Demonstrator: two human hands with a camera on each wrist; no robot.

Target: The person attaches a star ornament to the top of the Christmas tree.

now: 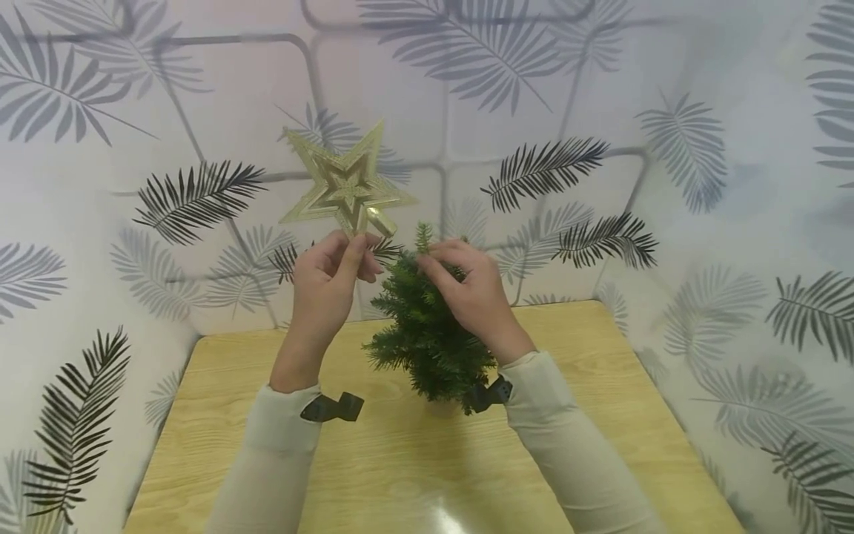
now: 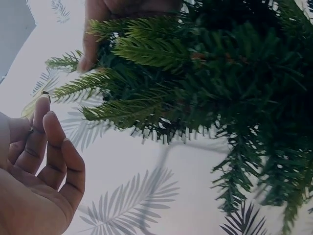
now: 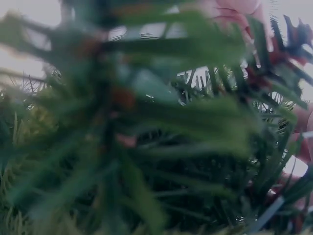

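A gold five-pointed star tree topper (image 1: 350,185) is held up by my left hand (image 1: 327,282), thumb and fingers pinching its lower point. Its short gold tube (image 1: 381,222) sticks out to the lower right, apart from the tree. The small artificial Christmas tree (image 1: 427,348) stands upright on the table. My right hand (image 1: 470,285) pinches the tree just below its light green top sprig (image 1: 423,236). In the left wrist view, the left hand (image 2: 39,171) is beside the branches (image 2: 195,73). Blurred needles (image 3: 146,122) hide most of the right hand in the right wrist view.
The wooden table (image 1: 240,415) stands under both forearms, its far edge close to a leaf-patterned backdrop (image 1: 720,245). Black camera mounts (image 1: 331,406) are strapped to both wrists, the right one touching or overlapping the lower branches.
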